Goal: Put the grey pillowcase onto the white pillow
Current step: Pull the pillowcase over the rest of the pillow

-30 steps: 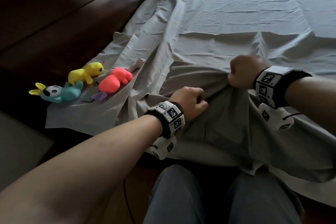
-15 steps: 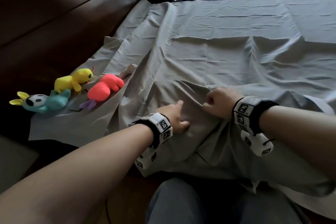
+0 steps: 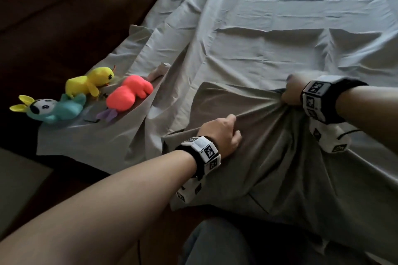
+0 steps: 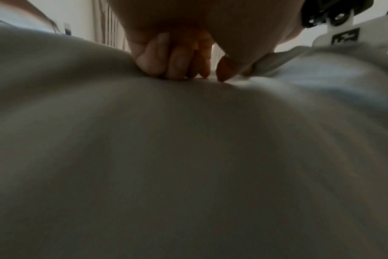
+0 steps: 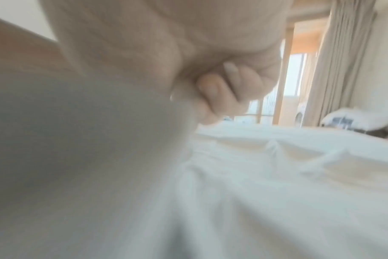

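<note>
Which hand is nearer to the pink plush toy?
Left. The left hand rests on the grey pillowcase, right of the pink plush toy; the right hand grips it farther right.

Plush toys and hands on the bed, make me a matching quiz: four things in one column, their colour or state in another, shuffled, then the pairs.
Things:
1. duck toy
2. big-eyed toy
3. right hand
4. left hand

Descriptions:
A. fingers pressing on top of the grey pillowcase
B. yellow
C. fist bunching the pillowcase
D. teal body, yellow ears

Pairs: 1-B, 2-D, 3-C, 4-A
</note>
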{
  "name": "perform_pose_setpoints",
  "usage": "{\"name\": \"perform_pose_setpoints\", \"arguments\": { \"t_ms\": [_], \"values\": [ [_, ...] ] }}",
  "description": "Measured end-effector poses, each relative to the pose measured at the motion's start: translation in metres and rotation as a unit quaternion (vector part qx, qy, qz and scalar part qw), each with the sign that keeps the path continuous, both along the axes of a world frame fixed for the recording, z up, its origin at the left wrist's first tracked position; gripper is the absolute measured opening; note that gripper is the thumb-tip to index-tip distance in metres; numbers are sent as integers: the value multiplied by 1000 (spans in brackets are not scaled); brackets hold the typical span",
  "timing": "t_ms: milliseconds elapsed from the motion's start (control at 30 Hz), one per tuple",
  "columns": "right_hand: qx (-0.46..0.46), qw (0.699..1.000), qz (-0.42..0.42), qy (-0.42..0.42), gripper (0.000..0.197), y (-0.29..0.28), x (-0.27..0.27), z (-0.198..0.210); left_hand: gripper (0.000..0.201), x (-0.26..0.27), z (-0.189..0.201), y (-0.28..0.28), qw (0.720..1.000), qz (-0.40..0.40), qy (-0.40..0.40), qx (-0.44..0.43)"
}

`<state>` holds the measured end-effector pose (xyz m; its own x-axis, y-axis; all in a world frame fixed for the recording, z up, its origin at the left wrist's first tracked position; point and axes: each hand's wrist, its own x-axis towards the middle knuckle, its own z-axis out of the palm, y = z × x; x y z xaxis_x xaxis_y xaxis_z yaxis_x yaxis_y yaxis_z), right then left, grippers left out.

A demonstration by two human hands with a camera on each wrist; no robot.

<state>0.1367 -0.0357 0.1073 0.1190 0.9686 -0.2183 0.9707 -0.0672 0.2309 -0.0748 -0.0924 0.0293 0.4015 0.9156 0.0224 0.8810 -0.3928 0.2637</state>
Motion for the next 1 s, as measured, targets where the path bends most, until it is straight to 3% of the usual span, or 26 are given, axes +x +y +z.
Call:
{"name": "perform_pose_setpoints", "arguments": {
  "t_ms": [67, 167, 233, 367, 433, 533, 567, 667, 733, 900, 967, 1000],
  "values": [
    [37, 999, -11, -19, 20, -4, 12, 13, 43, -3, 2, 1, 999, 33, 9, 7],
    [-33, 999, -11, -31, 22, -10, 7, 9, 73, -5, 3, 2, 991, 108, 68, -35],
    [-24, 999, -8, -32, 21, -15, 5, 9, 76, -5, 0, 1, 985, 124, 111, -51],
    [4, 999, -1, -52, 14, -27, 8, 6, 84, -13, -3, -2, 984, 130, 118, -34],
    [-9, 999, -5, -49, 14, -30, 11, -1, 73, -20, -4, 1, 984, 124, 117, -52],
    [-11, 999, -9, -50, 21, -28, 16, -10, 28, -34, -3, 12, 990, 106, 77, -55],
    [-11, 999, -8, -51, 21, -28, 15, -10, 22, -36, -1, 11, 994, 80, 57, -38],
    [-7, 999, -5, -41, 16, -29, 9, -8, 23, -14, 9, -12, 995, -91, -33, 14],
    [-4, 1000, -4, -24, 18, -27, 5, -7, 26, 12, 13, -28, 986, -159, -34, 21],
    [45, 998, 12, 41, 41, -33, 2, -6, 21, 35, 2, -28, 998, -47, 21, -29],
    [58, 991, 60, 101, 58, -37, 0, -14, 22, 32, 0, -30, 999, -44, 29, -10],
    [38, 990, 90, 102, 57, -38, -2, -19, 25, 29, 0, -30, 999, -39, 29, 0]
  ]
}}
